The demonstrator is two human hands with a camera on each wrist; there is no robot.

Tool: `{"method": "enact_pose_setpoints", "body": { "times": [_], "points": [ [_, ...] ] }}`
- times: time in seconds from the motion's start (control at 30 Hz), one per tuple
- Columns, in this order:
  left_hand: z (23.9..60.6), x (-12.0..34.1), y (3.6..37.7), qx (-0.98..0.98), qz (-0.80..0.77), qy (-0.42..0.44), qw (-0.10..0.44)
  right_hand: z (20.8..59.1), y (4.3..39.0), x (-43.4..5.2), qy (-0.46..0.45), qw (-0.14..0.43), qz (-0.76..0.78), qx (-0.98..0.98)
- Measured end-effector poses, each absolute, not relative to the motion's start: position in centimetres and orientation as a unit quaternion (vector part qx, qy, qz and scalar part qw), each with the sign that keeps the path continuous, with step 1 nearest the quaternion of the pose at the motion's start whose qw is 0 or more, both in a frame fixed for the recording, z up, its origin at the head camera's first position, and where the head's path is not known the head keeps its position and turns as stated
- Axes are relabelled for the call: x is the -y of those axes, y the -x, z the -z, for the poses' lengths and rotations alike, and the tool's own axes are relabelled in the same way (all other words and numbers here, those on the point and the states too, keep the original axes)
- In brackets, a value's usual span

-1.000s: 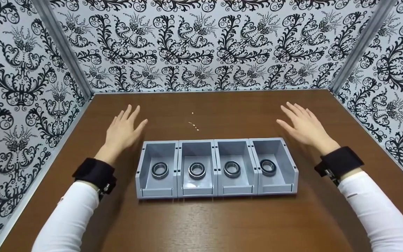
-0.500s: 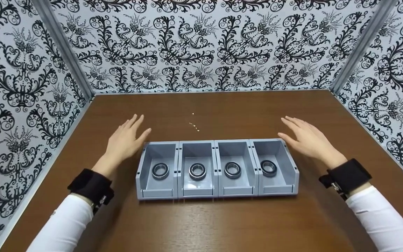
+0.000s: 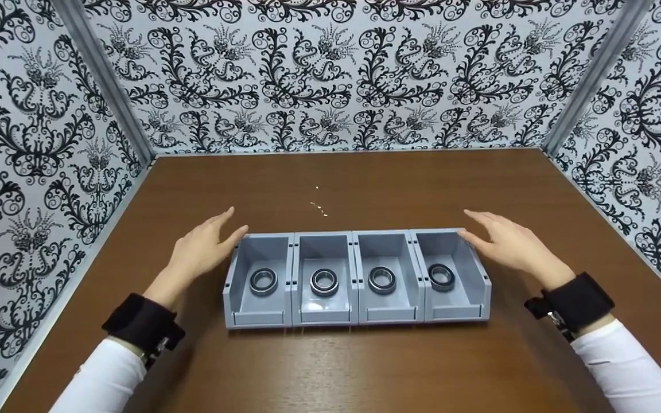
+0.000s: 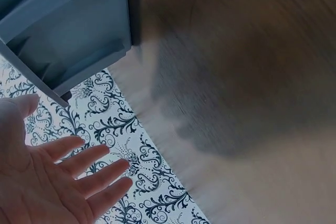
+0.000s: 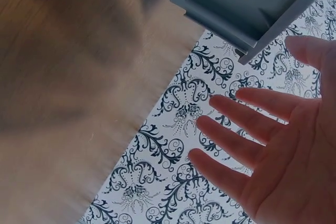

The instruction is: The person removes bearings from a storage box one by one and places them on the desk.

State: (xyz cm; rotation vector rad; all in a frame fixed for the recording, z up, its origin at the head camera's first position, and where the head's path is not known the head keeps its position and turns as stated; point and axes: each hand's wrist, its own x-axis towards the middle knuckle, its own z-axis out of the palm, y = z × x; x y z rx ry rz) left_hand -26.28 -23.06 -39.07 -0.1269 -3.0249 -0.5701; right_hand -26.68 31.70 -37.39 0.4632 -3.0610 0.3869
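Both hands have dropped and closed in since a second ago, when they hovered higher and wider above the desk. Now the left hand [image 3: 201, 249] sits right at the far left corner of the row of bins [image 3: 357, 315], thumb tip at the rim or just short of it; I can't tell which. The right hand [image 3: 508, 244] mirrors it at the far right corner, thumb against the rim there. Fingers on both are straight and spread, palms facing inward, nothing held.

The wrist views show the same: the left hand [image 4: 47, 182] flat and splayed beside a grey bin corner [image 4: 79, 35], the right hand [image 5: 283, 150] likewise, with the bin edge just past its thumb.

The bins are four smooth grey plastic boxes joined side by side at the middle of the desk [image 3: 365, 367], low lips toward the person. Each holds one dark metal ring [image 3: 263, 281] lying flat. The desk is glossy brown wood grain; the walls [image 3: 330, 74] carry black scrollwork on white.
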Motion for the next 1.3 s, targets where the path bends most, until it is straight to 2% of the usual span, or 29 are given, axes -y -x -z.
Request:
{"method": "enact_pose_setpoints", "body": {
  "times": [0.33,0.67,0.87,1.3],
  "points": [
    [39.5,22.7,25.1,0.981,0.194,0.026,0.005,37.9,25.8,-31.8,-0.141,0.009,-0.142,0.980],
    [39.7,22.2,24.2,0.980,0.199,0.024,0.015,38.8,25.4,-32.0,-0.143,0.022,-0.170,0.975],
    [39.8,22.0,24.0,0.980,0.197,0.018,0.001,39.1,25.1,-31.7,-0.144,0.032,-0.166,0.975],
    [39.8,21.5,23.4,0.982,0.189,0.007,0.001,39.3,25.2,-31.3,-0.133,0.007,-0.168,0.977]
  ]
}}
